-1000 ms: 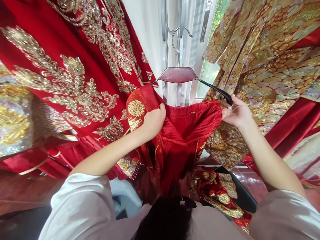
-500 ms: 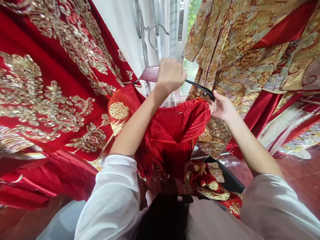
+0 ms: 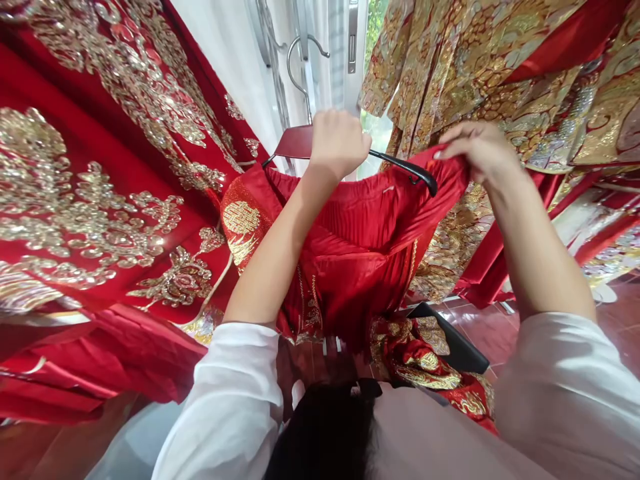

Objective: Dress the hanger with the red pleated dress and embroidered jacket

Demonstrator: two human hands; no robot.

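Observation:
My left hand (image 3: pixel 341 141) is closed around the middle of a black clothes hanger (image 3: pixel 405 167) with a metal hook; a dark red tag (image 3: pixel 295 142) sits beside my fist. From the hanger hangs a red pleated skirt (image 3: pixel 350 230) with gold embroidery, one side of its waist over the hanger's left end. My right hand (image 3: pixel 480 152) pinches the other side of the waistband, stretched out beyond the hanger's right tip. My left forearm covers part of the skirt.
Red garments with gold beading (image 3: pixel 90 167) hang at the left. Gold patterned garments (image 3: pixel 450 87) hang at the right. Below, a red and gold embroidered cloth (image 3: pixel 425 363) lies by a dark flat object (image 3: pixel 463 343). A white door frame (image 3: pixel 353 40) stands behind.
My right hand has moved right and up, pulling the waistband out past the hanger's tip and spreading the skirt wider. My left hand keeps its hold, with the hanger shifted slightly.

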